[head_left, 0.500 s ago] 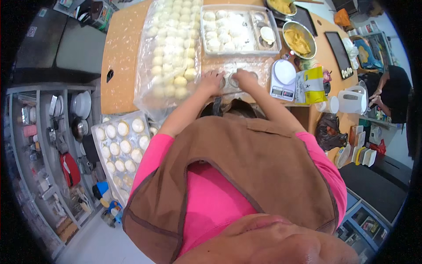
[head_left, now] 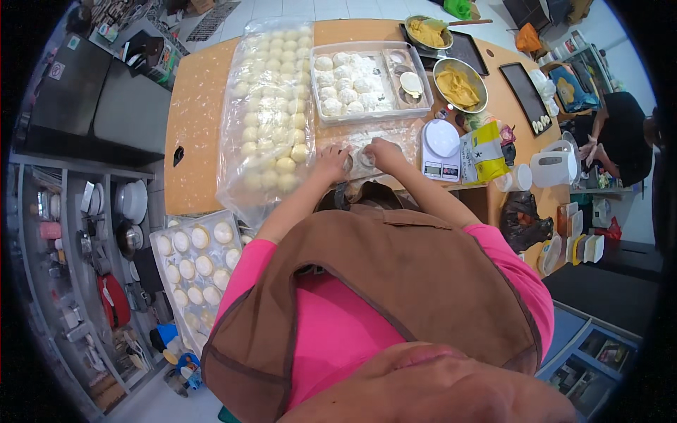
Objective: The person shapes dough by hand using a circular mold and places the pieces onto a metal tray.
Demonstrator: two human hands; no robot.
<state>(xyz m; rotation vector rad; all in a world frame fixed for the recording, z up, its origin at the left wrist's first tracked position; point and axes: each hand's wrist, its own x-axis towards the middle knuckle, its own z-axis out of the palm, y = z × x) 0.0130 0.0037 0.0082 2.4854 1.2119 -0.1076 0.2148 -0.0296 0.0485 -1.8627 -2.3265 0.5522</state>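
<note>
On a floured board (head_left: pixel 400 135) at the table's near edge, both hands work close together. My left hand (head_left: pixel 331 163) curls its fingers against a round metal ring (head_left: pixel 348 163). Just to the right, my right hand (head_left: pixel 386 155) pinches the edge of a second metal ring (head_left: pixel 365 159); what lies inside the rings is too small to make out. Beyond the hands stands a clear plastic container (head_left: pixel 374 120) with several floured dough balls (head_left: pixel 347 82) and a few round moulds. To the left, rows of pale dough balls (head_left: pixel 285 165) lie under a clear plastic sheet (head_left: pixel 236 173).
Right of the board are a white kitchen scale (head_left: pixel 442 139), a yellow pouch (head_left: pixel 488 154) and a bowl of yellow filling (head_left: pixel 458 88). A tray of flat dough rounds (head_left: pixel 185 246) sits at my lower left. Another person (head_left: pixel 624 137) stands at the far right.
The view has shifted, so the table sits lower and further left. My left hand's fingers are drawn in more around its ring. My right hand stays at its ring.
</note>
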